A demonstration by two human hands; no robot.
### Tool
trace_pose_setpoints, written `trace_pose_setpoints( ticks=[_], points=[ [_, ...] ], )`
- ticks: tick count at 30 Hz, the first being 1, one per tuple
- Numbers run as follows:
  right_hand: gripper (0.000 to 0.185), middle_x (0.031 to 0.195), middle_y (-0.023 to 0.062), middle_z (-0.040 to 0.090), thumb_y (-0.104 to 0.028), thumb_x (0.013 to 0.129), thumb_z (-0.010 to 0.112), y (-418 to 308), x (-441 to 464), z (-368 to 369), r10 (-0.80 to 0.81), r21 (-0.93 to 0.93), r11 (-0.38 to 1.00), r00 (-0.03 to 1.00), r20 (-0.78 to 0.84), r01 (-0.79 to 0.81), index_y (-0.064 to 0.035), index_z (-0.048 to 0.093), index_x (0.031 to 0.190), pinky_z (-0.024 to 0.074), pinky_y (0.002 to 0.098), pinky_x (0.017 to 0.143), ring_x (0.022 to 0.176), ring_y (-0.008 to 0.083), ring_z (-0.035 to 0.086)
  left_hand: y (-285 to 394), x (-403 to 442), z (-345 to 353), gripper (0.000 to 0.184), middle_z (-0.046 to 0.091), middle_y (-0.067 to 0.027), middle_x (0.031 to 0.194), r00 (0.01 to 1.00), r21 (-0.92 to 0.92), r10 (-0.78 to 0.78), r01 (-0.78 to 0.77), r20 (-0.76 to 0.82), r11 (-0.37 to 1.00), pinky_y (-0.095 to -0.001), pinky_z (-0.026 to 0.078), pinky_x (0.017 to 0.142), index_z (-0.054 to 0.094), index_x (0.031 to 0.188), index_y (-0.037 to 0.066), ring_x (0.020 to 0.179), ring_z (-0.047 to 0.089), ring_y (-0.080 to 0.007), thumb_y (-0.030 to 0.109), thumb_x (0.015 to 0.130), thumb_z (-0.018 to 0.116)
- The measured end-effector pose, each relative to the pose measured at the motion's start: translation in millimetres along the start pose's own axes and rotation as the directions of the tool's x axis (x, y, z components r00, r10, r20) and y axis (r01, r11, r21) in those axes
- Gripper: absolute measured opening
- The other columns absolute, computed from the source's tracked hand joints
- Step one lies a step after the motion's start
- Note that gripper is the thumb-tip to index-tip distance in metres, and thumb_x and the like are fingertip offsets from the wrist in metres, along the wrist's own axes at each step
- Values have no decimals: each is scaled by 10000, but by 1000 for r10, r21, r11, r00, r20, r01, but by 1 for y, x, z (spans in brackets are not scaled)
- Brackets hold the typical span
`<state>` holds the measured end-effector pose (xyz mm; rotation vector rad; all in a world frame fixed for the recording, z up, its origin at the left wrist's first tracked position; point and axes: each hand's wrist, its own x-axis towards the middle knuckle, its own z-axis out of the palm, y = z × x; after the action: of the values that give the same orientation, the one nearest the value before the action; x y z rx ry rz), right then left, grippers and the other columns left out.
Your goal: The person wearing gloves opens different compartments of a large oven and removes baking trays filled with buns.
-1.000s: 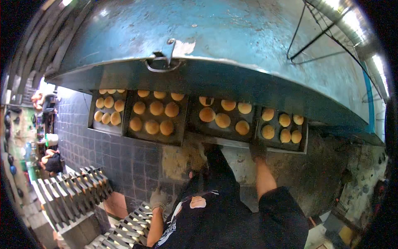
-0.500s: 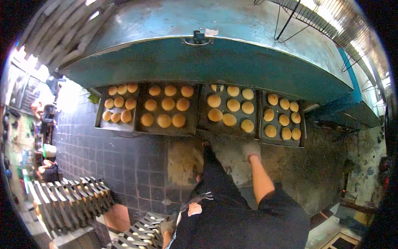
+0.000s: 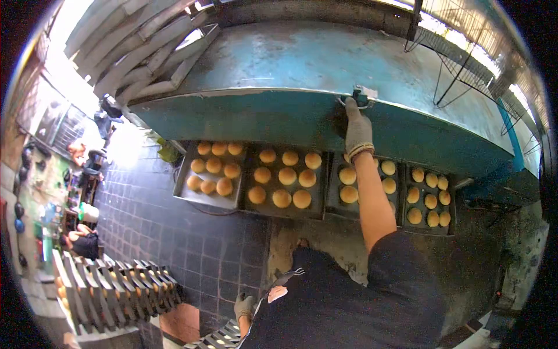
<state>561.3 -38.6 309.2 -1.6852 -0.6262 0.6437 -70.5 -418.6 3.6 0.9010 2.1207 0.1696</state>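
Observation:
My right hand [image 3: 358, 129], in a grey work glove, reaches up to the handle [image 3: 366, 103] on the front edge of a blue metal oven [image 3: 250, 116]. Its fingers are hooked around that handle. Below the oven front, a row of dark metal trays [image 3: 243, 205] holds round golden buns [image 3: 282, 198]. My right forearm hides part of the third tray. My left hand [image 3: 244, 305], gloved too, hangs low at my side with its fingers loosely apart and nothing visible in it. Just below it are stacked trays [image 3: 218, 337] of pale pieces.
A tall stack of crisscrossed trays [image 3: 116, 291] with buns stands at the lower left on the tiled floor [image 3: 180, 250]. Wire racks [image 3: 459, 70] sit on top of the oven at the right. Another person [image 3: 86, 241] is farther off at the left.
My right hand has risen from in front of the trays to the oven handle and taken hold of it. My left hand has moved slightly away from the stacked trays. The view has shifted.

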Motion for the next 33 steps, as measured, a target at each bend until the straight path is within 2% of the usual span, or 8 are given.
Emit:
trace_pose_setpoints(
  ticks=[5,8,12,19,20,22,27,33],
  points=[
    [459,1076,73,818,-505,1195,672,-22,-8,21,11,763,637,991,130,-107,-77,806,1291,586,342,725,893,163,732,27,18,-38,769,854,-162,1358,993,38,-96,93,67,995,-404,609,1074,715,1599,76,1222,813,-273,351,889,817],
    [401,1206,92,810,-408,1251,576,-15,-7,19,1,768,638,997,76,-59,-104,712,1475,636,368,927,1034,220,758,30,45,-59,773,855,-148,1354,986,87,-130,121,101,989,-400,632,1022,711,1602,71,1170,825,-262,357,890,804],
    [283,1155,88,739,-353,1190,673,-11,-71,18,25,760,649,999,-34,10,-87,713,1279,594,370,877,1019,212,696,62,88,-94,761,820,-173,1442,969,13,-156,156,191,988,-414,617,1086,701,1607,64,1274,802,-327,394,927,791],
    [311,1062,-8,743,-479,1123,701,110,-223,5,527,598,685,850,-14,-415,-174,751,1100,586,339,836,1016,140,702,118,298,-134,721,772,-211,1524,968,83,149,-168,201,982,-454,537,1219,669,1621,63,1462,712,-351,434,1012,776],
    [326,1055,-13,771,-507,1101,707,142,-238,2,582,570,661,813,23,-489,-188,769,1073,599,355,811,1013,152,730,109,360,-128,666,780,-201,1496,859,283,411,-493,305,822,-461,540,1214,681,1594,65,1427,725,-354,413,1031,759],
    [531,1316,58,763,-589,1084,702,207,-248,20,603,656,649,787,-132,-387,-144,751,1370,608,487,1001,1172,272,729,118,455,-129,559,795,-180,1440,393,642,815,-766,426,34,-477,546,1203,703,1542,70,1358,751,-361,369,1070,723],
    [684,1583,108,678,-656,1116,635,183,-264,86,598,764,581,784,-167,-279,-128,683,1549,525,607,1195,1410,352,649,209,533,-128,450,785,-158,1350,762,405,487,-643,427,650,-473,574,1121,719,1462,85,1239,753,-334,342,1092,709],
    [645,1615,125,651,-583,1129,619,315,-279,193,743,726,510,661,-101,-462,-109,667,1563,472,596,1241,1446,357,616,246,575,-116,405,784,-159,1268,812,389,369,-551,451,738,-482,591,1060,725,1415,81,1171,754,-330,330,1096,713]
  ],
)
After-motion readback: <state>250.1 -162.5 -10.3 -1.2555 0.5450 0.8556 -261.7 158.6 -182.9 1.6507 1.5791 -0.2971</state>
